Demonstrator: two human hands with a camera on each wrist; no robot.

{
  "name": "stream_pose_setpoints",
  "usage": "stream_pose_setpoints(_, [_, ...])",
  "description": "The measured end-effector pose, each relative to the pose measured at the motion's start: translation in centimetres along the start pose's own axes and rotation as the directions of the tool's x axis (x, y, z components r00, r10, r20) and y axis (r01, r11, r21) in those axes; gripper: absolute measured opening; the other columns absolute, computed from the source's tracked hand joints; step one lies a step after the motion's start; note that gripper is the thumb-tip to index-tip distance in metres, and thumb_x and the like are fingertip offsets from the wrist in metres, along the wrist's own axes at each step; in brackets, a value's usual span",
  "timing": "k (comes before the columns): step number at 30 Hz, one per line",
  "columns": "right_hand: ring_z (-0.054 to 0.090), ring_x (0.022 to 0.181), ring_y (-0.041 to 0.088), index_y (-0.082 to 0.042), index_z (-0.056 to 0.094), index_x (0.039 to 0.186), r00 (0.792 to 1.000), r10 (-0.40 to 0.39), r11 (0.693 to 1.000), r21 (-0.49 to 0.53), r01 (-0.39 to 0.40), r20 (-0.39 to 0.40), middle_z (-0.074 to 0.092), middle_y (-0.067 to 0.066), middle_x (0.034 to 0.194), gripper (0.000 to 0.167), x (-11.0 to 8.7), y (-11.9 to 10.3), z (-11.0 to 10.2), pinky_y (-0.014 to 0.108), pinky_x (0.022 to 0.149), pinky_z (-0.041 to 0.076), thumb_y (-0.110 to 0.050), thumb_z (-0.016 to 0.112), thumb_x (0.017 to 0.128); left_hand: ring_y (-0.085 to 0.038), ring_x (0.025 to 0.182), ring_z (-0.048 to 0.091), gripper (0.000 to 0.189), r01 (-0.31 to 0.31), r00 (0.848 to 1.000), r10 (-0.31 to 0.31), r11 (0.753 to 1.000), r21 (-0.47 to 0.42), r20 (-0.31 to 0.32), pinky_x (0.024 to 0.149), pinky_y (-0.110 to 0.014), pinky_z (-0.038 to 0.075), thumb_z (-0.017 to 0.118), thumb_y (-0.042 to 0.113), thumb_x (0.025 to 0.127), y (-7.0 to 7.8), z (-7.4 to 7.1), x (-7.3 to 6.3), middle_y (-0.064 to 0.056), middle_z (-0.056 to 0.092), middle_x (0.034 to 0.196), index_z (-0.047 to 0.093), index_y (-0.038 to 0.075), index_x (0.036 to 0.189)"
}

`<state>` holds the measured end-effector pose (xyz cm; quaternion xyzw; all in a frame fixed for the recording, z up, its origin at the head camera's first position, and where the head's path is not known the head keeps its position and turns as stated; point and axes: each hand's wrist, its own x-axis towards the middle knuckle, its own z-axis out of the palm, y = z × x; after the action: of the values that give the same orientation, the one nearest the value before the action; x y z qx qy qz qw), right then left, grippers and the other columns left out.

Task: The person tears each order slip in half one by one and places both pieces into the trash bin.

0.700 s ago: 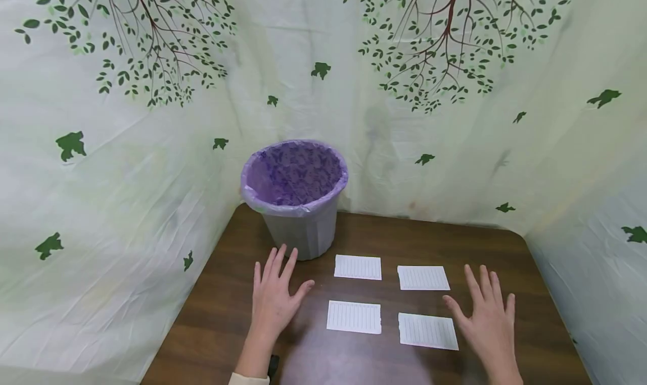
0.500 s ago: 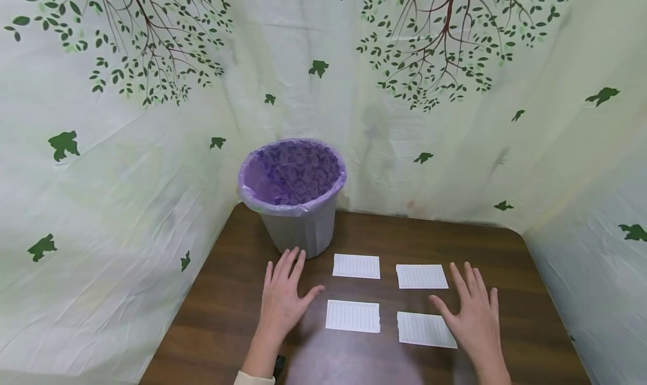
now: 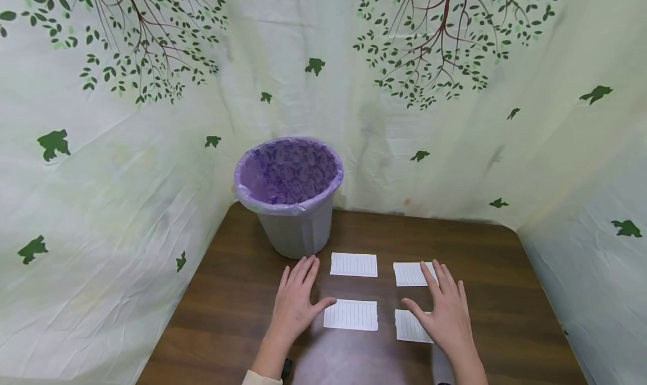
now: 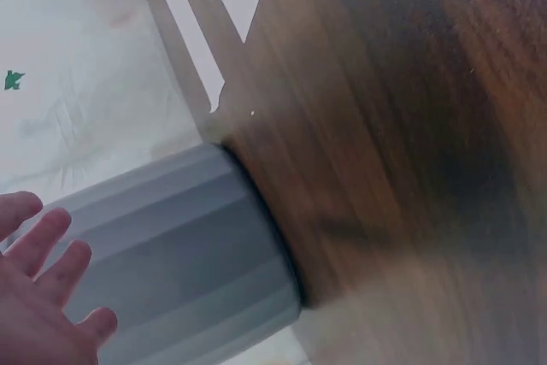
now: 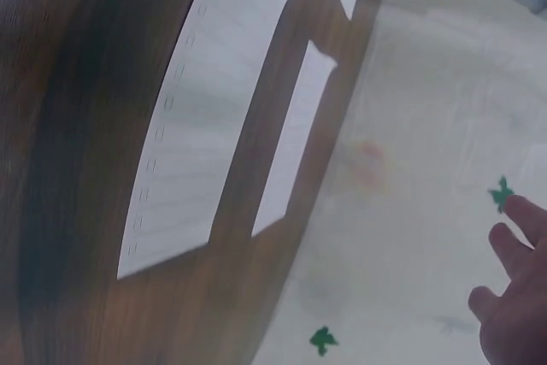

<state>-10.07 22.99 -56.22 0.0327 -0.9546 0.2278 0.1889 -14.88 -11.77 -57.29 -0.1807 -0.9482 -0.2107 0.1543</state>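
Several small lined paper slips lie in two rows on the brown table. My left hand, fingers spread, is over the table just left of the near-left slip; its thumb overlaps that slip's edge in the head view. My right hand has its fingers apart above the right-hand slips, covering part of the near-right slip and the far-right slip. The far-left slip lies in full view between the hands. Neither hand holds anything.
A grey bin with a purple liner stands at the table's back left, close beyond my left fingertips. A pale curtain printed with leaves and branches hangs behind the wooden table and along its sides.
Both hands have moved inward, my left to the right and my right to the left, now over parts of the slips. The slips keep their places on the table.
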Motion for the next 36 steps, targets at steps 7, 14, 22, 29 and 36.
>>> stream_pose_setpoints(7, [0.036,0.155,0.042,-0.03,0.038,0.165,0.999,-0.036,0.999,0.033,0.036,0.001,0.043,0.017,0.167,0.096,0.2,-1.3,1.3,0.069,0.126,0.019,-0.051,0.084,0.084,-0.032,0.155,0.044,0.106,-0.012,1.0,0.012,1.0,-0.02,0.025,0.125,-0.063,0.032,0.086,0.062,0.076,-0.1,0.5,-0.4,-0.006,0.048,0.166,0.046,0.012,0.161])
stream_pose_setpoints(14, [0.04,0.152,0.041,-0.023,0.047,0.161,0.996,-0.091,0.995,0.039,0.092,-0.016,0.048,0.017,0.163,0.096,-0.2,-2.3,3.0,0.075,0.116,0.028,-0.05,0.088,0.078,-0.033,0.154,0.044,0.111,-0.051,0.998,0.051,0.999,-0.011,0.02,0.123,-0.062,0.035,0.093,0.058,0.068,0.1,0.8,-0.7,-0.006,0.047,0.167,0.048,0.013,0.159])
stream_pose_setpoints(22, [0.042,0.152,0.039,-0.024,0.047,0.16,0.993,-0.119,0.991,0.054,0.119,0.012,0.049,0.015,0.163,0.1,-0.5,-3.4,4.9,0.074,0.116,0.031,-0.052,0.091,0.075,-0.033,0.155,0.042,0.116,-0.057,0.998,0.057,0.998,0.005,0.027,0.123,-0.064,0.035,0.091,0.062,0.066,0.3,1.2,-1.0,-0.005,0.043,0.169,0.045,0.016,0.162])
stream_pose_setpoints(29, [0.042,0.153,0.039,-0.023,0.048,0.16,0.987,-0.158,0.985,0.075,0.154,0.038,0.047,0.015,0.165,0.102,-0.7,-4.2,6.4,0.072,0.117,0.034,-0.054,0.091,0.073,-0.033,0.155,0.043,0.115,-0.09,0.995,0.089,0.996,0.019,0.04,0.121,-0.063,0.038,0.089,0.065,0.065,0.6,1.8,-1.3,-0.006,0.044,0.169,0.048,0.015,0.16])
stream_pose_setpoints(36, [0.047,0.15,0.042,-0.022,0.047,0.161,0.975,-0.208,0.975,0.099,0.199,0.084,0.049,0.018,0.164,0.103,-1.2,-4.8,8.2,0.071,0.115,0.039,-0.056,0.09,0.074,-0.032,0.15,0.049,0.117,-0.112,0.991,0.11,0.993,0.023,0.073,0.117,-0.058,0.044,0.092,0.064,0.06,0.7,2.7,-1.8,-0.007,0.049,0.165,0.051,0.014,0.158])
